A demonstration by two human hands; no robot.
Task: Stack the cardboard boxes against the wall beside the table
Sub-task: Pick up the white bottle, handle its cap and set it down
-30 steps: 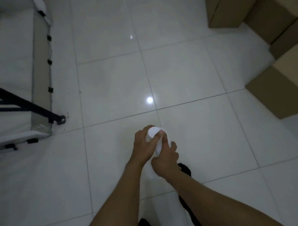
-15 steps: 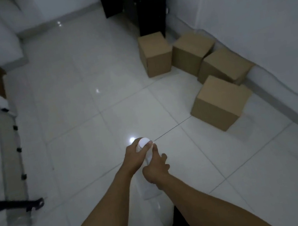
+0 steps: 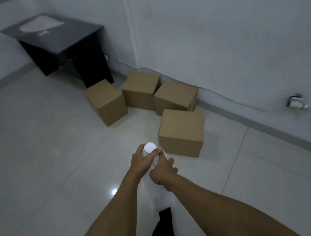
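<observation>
Several brown cardboard boxes lie loose on the tiled floor near the wall. The nearest box (image 3: 182, 132) sits just beyond my hands. Behind it are a tilted box (image 3: 175, 95), a box against the wall (image 3: 141, 91) and a box (image 3: 107, 102) beside the black table (image 3: 66, 40). My left hand (image 3: 142, 159) grips a white bottle (image 3: 149, 148) near its cap. My right hand (image 3: 163, 171) closes on the bottle's lower part. Both hands are held in front of me, short of the boxes.
A grey wall (image 3: 229, 32) runs along the right with a skirting strip and a thin cable. A small fitting (image 3: 296, 102) hangs on the wall at the right. Glossy white floor tiles (image 3: 33, 160) stretch to the left.
The view has swung up and to the right, from the floor and a metal rack to the wall, the table and the boxes. Both hands keep hold of the white bottle.
</observation>
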